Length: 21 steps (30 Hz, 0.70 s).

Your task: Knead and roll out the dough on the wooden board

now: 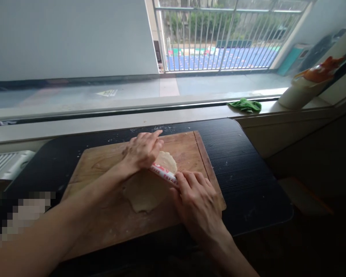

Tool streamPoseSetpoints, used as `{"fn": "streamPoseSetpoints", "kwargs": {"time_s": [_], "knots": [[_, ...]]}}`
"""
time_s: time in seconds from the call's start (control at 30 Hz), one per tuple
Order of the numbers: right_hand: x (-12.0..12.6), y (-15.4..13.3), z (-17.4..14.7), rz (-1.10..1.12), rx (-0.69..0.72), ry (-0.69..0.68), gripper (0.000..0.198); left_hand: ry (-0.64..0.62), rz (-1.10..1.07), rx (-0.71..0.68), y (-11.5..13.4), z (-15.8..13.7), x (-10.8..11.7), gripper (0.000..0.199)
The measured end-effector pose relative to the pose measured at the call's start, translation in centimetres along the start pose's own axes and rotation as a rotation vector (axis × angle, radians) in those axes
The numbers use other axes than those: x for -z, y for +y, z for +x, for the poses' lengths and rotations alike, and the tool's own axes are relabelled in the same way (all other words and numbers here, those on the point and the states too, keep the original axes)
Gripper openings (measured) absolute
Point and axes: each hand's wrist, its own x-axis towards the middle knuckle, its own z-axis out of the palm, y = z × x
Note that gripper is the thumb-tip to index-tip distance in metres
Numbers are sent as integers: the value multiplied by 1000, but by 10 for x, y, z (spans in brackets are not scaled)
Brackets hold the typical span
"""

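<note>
A flat, uneven sheet of dough (pixel 147 196) lies on the wooden board (pixel 99 215), its edge ragged. Across it, at a slant, lies a slim white tube with red print (pixel 165 173), used like a rolling pin. My left hand (pixel 145 150) is closed over the far left end of the tube, palm down. On the near right end, my right hand (pixel 197 196) has its fingers bent over the tube. Both ends of the tube are hidden under the hands. Part of the dough shows beyond the tube.
The board rests on a black table (pixel 242 173) dusted with flour at its far edge. Behind it runs a windowsill (pixel 190 113) with a green cloth (pixel 246 105) and a pale container (pixel 298 90). A white radiator (pixel 8 165) stands at left.
</note>
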Motion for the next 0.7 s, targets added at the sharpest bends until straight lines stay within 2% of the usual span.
{"fn": "streamPoseSetpoints", "kwargs": {"time_s": [0.07,0.13,0.23,0.37,0.47,0.6,0.7], "knots": [[5,4,6,15,-7,-10,21,-28,27,22,8,29,-7,51],[7,6,8,22,-25,-20,18,-28,47,5,14,42,-10,51],[2,2,2,9,-47,-24,19,-42,50,-45,12,27,-5,50],[-7,-9,-8,-25,-52,-11,24,-174,72,-24,0,-3,5,55],[-5,-8,-6,-29,-49,-16,22,-224,84,2,3,10,1,61],[2,4,4,-61,-63,-17,23,-179,68,51,19,42,-6,62],[2,4,1,-77,-72,-17,25,-127,65,22,19,31,-2,58]]}}
